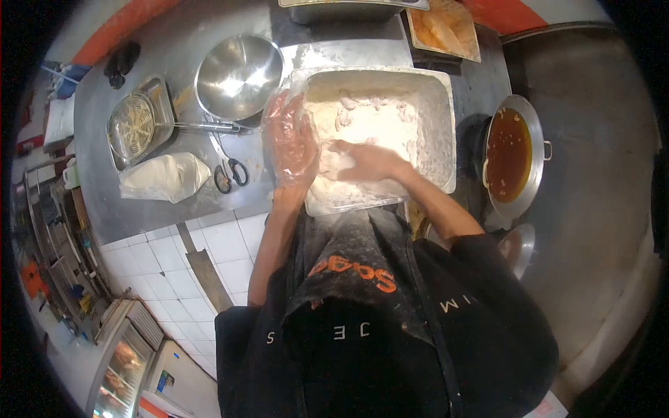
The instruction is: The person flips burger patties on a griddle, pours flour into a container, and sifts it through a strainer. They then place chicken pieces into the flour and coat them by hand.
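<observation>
A deep rectangular metal pan (437, 104) of white flour (373, 129) stands right in front of me. Several flour-coated pieces (345, 115) lie toward its far side, too covered to name. My left hand (289, 139), in a clear plastic glove, lies along the pan's left wall with its fingers stretched away from me. Inside the pan, low over the flour, is my right hand (366, 162). It is dusted white and slightly blurred, its fingers extended to the left with nothing visible in them.
Left of the pan are a steel bowl (239, 76), scissors (230, 174), a wire skimmer (132, 124) on a metal tray (164, 97), and a plastic bag of pale powder (166, 177). A wok of brown oil (511, 155) stands right. An orange-stained container (443, 28) sits behind.
</observation>
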`<state>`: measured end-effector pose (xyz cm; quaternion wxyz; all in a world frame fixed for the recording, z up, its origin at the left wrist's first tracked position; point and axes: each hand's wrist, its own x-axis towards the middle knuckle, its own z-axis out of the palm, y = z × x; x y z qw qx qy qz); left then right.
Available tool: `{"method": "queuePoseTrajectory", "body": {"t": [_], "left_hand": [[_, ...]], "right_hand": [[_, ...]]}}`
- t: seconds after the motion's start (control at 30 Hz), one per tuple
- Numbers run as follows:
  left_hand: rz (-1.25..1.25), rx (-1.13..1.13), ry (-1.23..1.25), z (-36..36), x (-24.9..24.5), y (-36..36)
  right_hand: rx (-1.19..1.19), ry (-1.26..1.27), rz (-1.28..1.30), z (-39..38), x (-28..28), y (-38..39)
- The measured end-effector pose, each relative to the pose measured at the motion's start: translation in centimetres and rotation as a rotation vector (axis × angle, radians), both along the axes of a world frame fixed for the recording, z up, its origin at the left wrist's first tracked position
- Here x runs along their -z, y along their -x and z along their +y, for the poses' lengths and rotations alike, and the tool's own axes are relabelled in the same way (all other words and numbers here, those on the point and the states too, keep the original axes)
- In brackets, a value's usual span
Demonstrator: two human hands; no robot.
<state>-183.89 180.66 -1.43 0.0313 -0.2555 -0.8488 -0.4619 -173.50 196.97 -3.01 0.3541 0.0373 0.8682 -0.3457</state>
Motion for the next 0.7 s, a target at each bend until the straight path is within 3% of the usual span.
{"method": "queuePoseTrajectory", "body": {"t": [0.03, 0.1, 0.13, 0.17, 0.2, 0.23, 0.27, 0.3, 0.37, 0.4, 0.43, 0.47, 0.5, 0.53, 0.57, 0.63, 0.67, 0.7], "left_hand": [[-0.04, 0.027, -0.12, 0.0, 0.5, 0.1], [-0.088, 0.042, -0.237, 0.0, 0.9, -0.1], [-0.162, 0.028, -0.324, 0.2, 0.9, -0.3], [-0.239, 0.018, -0.409, 0.3, 1.0, -0.6], [-0.243, 0.019, -0.408, 0.1, 0.5, -0.6], [-0.088, 0.014, -0.198, 0.0, -0.5, -0.2], [0.064, 0.009, 0.015, 0.0, -1.0, -0.2], [0.063, 0.012, 0.015, -0.1, -0.7, -0.2], [0.041, -0.003, -0.04, -0.1, 0.2, -0.1], [0.042, 0.004, -0.045, 0.1, 0.0, -0.2], [-0.093, 0.021, -0.203, 0.4, -0.2, -0.3], [-0.231, 0.032, -0.356, 0.4, -0.3, -0.4], [-0.231, 0.027, -0.357, 0.3, 0.0, -0.3], [-0.134, 0.018, -0.283, 0.1, 0.4, -0.2], [-0.038, 0.013, -0.208, -0.1, 0.7, -0.1], [-0.058, 0.026, -0.255, 0.1, -0.2, -0.3], [-0.077, 0.037, -0.301, 0.2, -0.5, -0.3], [-0.074, 0.034, -0.306, 0.3, 0.0, -0.1]], "right_hand": [[-0.002, -0.004, 0.004, 1.8, -0.3, 0.1], [0.289, 0.011, -0.156, 4.1, -1.3, 0.0], [0.529, 0.16, -0.144, 4.6, -1.4, -0.4], [0.526, 0.161, -0.15, 3.4, -2.4, -0.4], [0.328, -0.17, -0.034, 1.3, -4.4, -0.2], [0.125, -0.499, 0.086, -0.5, -5.3, 0.3], [-0.027, -0.602, -0.069, -1.9, -5.0, 1.1], [-0.024, -0.601, -0.071, -1.4, -2.0, 0.1], [0.388, 0.049, -0.1, -0.1, 6.1, -2.2], [0.932, 0.563, -0.046, -0.2, 1.8, -2.1], [0.935, 0.558, -0.042, 0.4, -0.8, -0.6], [0.63, 0.204, -0.054, 1.2, -2.6, 1.1], [0.31, -0.139, -0.061, 1.7, -3.2, 2.3], [0.253, -0.265, -0.091, 1.4, -2.3, 2.5], [0.251, -0.263, -0.093, -0.2, -2.0, 2.4], [0.078, -0.551, 0.265, -4.1, -1.8, 2.2], [-0.039, -0.408, 0.045, -3.7, -2.7, 4.1], [-0.042, -0.412, 0.048, -3.2, -2.1, 3.8]]}}
